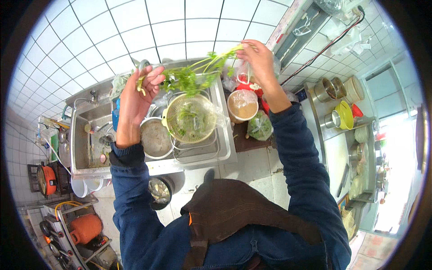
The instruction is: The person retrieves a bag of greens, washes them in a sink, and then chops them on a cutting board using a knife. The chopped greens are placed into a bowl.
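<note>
My right hand (256, 62) grips the pale stem ends of a bunch of leafy green herbs (190, 79), perhaps coriander or Chinese celery. The leaves hang leftward above the sink's right side. Left of the leaves, my left hand (138, 91) has a small yellowed stem or leaf scrap (140, 86) in its fingers. Below the bunch sits a yellow plastic colander (165, 118), holding more greens and a clear plastic bag (199, 116). A round metal pan (156, 138) with a worn bottom is beside the colander.
The stainless-steel sink (189, 165) runs along a tiled wall. At its right stand a tub of brown contents (242, 106) and a bag of greens (260, 125). A black bin (160, 194) with scraps stands on the floor. A knife (343, 180) lies on a white board at right.
</note>
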Tool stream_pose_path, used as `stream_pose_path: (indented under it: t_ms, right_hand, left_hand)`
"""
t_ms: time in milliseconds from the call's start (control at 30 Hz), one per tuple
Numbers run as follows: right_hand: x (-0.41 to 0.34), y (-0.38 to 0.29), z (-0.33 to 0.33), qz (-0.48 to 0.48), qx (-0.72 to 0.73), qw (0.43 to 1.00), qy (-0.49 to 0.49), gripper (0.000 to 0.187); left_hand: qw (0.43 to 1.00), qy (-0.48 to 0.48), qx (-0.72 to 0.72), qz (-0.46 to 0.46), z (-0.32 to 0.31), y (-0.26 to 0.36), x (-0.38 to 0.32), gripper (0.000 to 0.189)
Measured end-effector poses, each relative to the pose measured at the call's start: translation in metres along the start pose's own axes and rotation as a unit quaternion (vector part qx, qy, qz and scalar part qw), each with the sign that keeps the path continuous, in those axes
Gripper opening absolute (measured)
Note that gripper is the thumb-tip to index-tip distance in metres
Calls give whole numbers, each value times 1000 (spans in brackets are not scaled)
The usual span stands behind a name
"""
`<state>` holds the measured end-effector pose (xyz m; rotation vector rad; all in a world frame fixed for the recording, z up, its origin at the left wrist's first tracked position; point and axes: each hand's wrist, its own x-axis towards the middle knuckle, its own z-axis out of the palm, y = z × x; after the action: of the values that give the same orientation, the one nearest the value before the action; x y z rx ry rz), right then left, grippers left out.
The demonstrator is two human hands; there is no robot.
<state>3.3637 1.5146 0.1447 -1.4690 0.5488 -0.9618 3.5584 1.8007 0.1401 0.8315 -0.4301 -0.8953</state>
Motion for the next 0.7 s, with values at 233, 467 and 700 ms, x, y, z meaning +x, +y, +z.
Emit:
stream_pose_path:
  t_ms: [233, 467, 700]
  right_hand:
    - [-1, -29, -82, -61, -36, 995, 65, 31]
    - [-26, -44, -155, -66, 52, 990, 116, 32]
    - [-134, -102, -144, -89, -158, 974, -133, 26]
  left_hand:
    - [953, -193, -234, 23, 10, -12, -32, 66]
    - [961, -175, -204, 70, 3, -17, -57, 40]
    - [958, -40, 284, 11, 33, -47, -119, 35]
